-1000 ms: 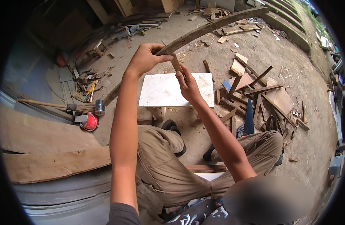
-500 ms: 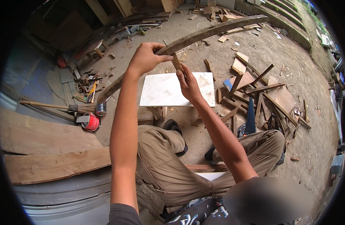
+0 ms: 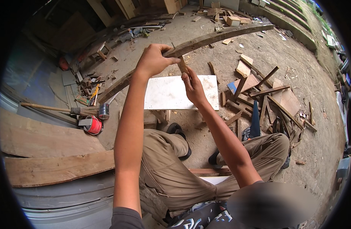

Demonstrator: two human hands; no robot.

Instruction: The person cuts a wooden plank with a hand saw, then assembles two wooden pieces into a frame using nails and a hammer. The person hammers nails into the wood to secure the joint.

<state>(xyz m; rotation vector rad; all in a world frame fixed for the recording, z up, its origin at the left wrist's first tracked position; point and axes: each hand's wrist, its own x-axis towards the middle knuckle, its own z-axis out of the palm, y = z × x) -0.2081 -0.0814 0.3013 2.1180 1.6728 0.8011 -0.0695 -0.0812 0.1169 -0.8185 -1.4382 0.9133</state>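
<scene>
A long, narrow wooden strip (image 3: 221, 35) is held up in front of me, crossing the view from lower left to upper right. My left hand (image 3: 154, 61) pinches it near its middle, fingers behind and thumb in front. A thin nail-like piece sticks up beside those fingers. Just below the strip, my right hand (image 3: 193, 87) is closed round a short wooden piece (image 3: 182, 65), whose upper end meets or passes behind the strip; I cannot tell whether they are joined. Under both hands stands a low stool or bench with a white top board (image 3: 164, 93).
A pile of wood offcuts (image 3: 265, 95) lies right, with a dark blue saw-like blade (image 3: 254, 120) upright beside my knee. At left are a broom (image 3: 83, 110), a tin can (image 3: 104, 111) and a red bucket (image 3: 93, 125). Wide planks (image 3: 61, 166) lie near my left arm.
The long strip has tilted slightly, its right end coming lower. Both hands have shifted a little to the right and down, keeping their grips.
</scene>
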